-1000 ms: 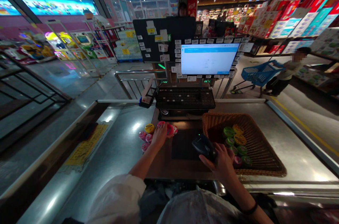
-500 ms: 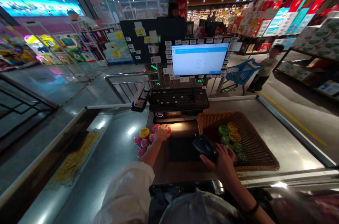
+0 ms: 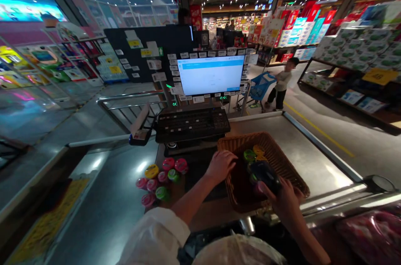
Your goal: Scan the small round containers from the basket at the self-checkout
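Note:
My right hand point(image 3: 286, 196) is closed around a dark handheld barcode scanner point(image 3: 265, 174), held over the wicker basket point(image 3: 233, 192). Small tubs with green lids point(image 3: 249, 155) and yellow lids point(image 3: 259, 151) lie in the basket, partly hidden under the scanner. At the basket's left rim is my left hand point(image 3: 221, 165), its fingers reaching over the edge with nothing visible in them. On the counter to the left stands a cluster of tubs with pink lids point(image 3: 168, 163), green lids point(image 3: 162, 193) and one yellow lid point(image 3: 152, 171).
Beyond the counter point(image 3: 119, 202) are a keyboard point(image 3: 192, 122) and a lit monitor point(image 3: 211, 74) edged with labels. A card stand point(image 3: 140, 133) is left of the keyboard. Yellow cloth point(image 3: 56, 219) lies far left. A person point(image 3: 281, 83) stands by a blue shopping cart point(image 3: 261, 85).
My left hand has left the pink-lidded tubs and moved right to the basket. The scanner has moved over the basket's contents. The whole view has turned somewhat right.

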{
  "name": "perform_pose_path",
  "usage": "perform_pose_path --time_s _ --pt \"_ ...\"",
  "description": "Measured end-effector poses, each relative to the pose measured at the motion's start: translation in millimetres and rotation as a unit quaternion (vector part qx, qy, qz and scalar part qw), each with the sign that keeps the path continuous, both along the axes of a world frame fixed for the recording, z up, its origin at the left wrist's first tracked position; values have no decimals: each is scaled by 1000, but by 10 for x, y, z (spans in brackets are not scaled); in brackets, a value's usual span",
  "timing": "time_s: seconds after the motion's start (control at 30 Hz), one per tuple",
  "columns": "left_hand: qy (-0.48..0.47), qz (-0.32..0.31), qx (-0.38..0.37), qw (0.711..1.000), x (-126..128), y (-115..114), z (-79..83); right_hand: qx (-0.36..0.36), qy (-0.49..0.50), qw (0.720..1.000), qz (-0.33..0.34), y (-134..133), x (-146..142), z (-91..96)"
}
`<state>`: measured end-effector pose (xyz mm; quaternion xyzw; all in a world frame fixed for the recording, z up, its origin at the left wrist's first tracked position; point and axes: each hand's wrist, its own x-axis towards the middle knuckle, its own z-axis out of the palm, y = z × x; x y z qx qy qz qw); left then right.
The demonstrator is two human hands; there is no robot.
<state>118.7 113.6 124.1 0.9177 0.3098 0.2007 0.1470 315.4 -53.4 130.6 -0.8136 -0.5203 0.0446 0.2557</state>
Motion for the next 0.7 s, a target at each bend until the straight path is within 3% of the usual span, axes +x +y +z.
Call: perform_pose_path --time_s 0.1,0.2,0.33,0.43,0.7 --pt "95 -137 -7 986 465 -29 -103 1 -10 1000 -26 -30 290 -18" --pt "190 -203 29 960 865 -39 -345 9 -31 999 -38 -58 469 -42" --pt "225 -218 51 948 1199 -61 -624 6 -41 998 -47 -69 580 -83" --pt "231 -208 66 948 1313 -86 -725 2 -36 998 -54 -47 630 -103" --pt "222 -177 82 955 1319 -160 -680 -14 -18 998 -58 30 685 -77"
